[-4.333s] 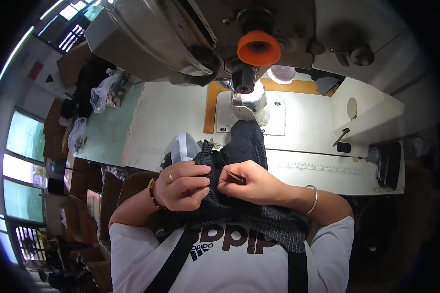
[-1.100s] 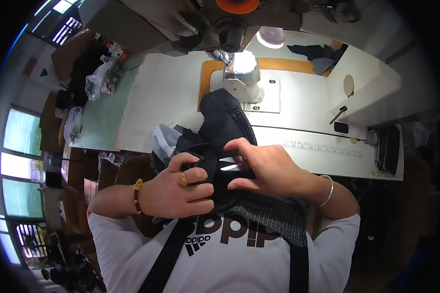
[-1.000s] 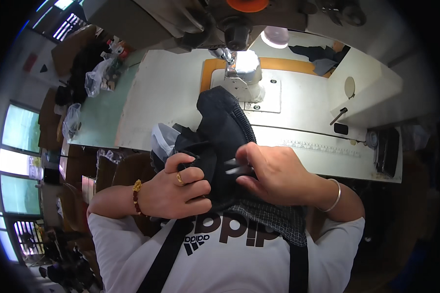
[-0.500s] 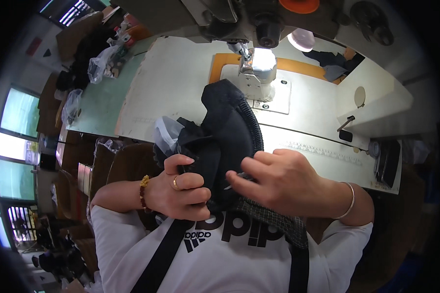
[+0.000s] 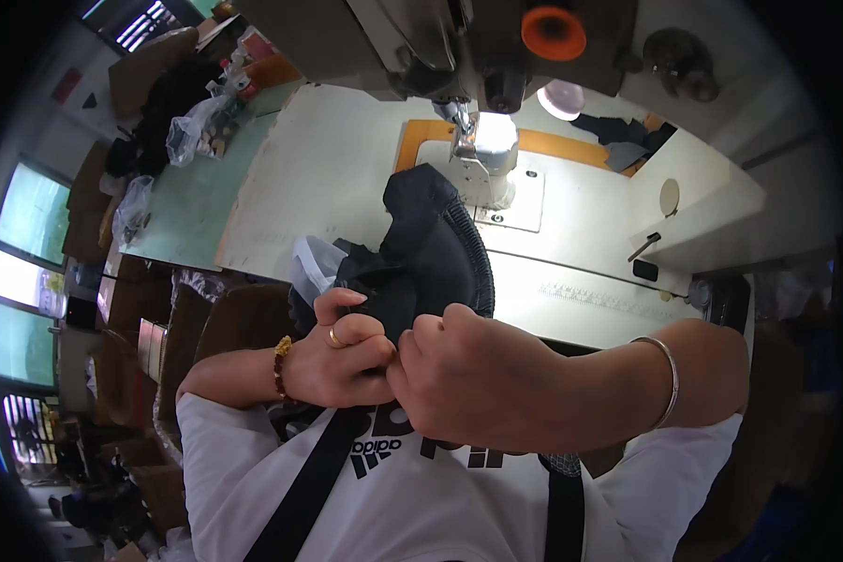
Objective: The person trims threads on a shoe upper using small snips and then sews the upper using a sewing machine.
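Observation:
A black fabric piece (image 5: 431, 234) with a ribbed, gathered edge along its right side reaches from my hands up onto the sewing table. My left hand (image 5: 342, 361), wearing a ring, is closed on its near end with the fingers curled. Pressed against those fingers, my right hand (image 5: 468, 379) is closed too, its back turned up. Whatever lies between its fingertips is hidden. A translucent whitish plastic piece (image 5: 315, 264) sticks out beside the fabric's left side.
Beyond the fabric stands a sewing machine, its lit post (image 5: 485, 155) rising from a metal plate (image 5: 526, 201). At the right, the machine's pale upright (image 5: 693, 192) carries a small lever (image 5: 644, 255). Plastic bags (image 5: 192, 131) lie on the greenish table (image 5: 187, 206) at the left.
My right hand has moved left and turned over, meeting my left hand; a thin shiny thing seen at its fingers is now hidden. The view has shifted slightly.

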`<act>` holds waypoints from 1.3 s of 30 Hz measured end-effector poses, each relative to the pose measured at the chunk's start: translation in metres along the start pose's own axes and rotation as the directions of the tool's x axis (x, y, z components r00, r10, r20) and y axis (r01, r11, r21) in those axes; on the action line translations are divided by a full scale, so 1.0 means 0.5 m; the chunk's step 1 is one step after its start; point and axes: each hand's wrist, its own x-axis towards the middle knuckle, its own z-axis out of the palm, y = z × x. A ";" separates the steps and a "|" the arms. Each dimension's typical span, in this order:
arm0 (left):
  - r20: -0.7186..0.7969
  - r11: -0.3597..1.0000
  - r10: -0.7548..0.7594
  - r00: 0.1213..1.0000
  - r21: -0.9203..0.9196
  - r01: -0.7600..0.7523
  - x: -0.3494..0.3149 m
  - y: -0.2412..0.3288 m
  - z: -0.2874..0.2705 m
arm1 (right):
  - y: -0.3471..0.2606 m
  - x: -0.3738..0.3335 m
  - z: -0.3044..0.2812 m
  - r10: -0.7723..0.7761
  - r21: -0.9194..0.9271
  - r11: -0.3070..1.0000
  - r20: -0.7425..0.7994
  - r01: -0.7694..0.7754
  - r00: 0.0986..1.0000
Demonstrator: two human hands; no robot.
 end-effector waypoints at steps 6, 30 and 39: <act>0.092 0.996 -0.054 0.994 -0.066 0.060 0.007 -0.009 -0.024 | 0.039 -0.034 0.015 0.412 0.120 0.908 -0.087 -0.401 0.907; -0.154 0.169 -0.977 0.147 -0.141 0.976 -0.212 0.104 -0.242 | -0.105 0.337 0.102 0.230 0.139 0.973 -0.564 -0.183 0.793; -0.212 0.072 -0.973 0.095 0.111 0.991 -0.335 0.095 -0.343 | -0.215 0.439 0.098 0.100 0.420 0.898 -0.482 0.129 0.870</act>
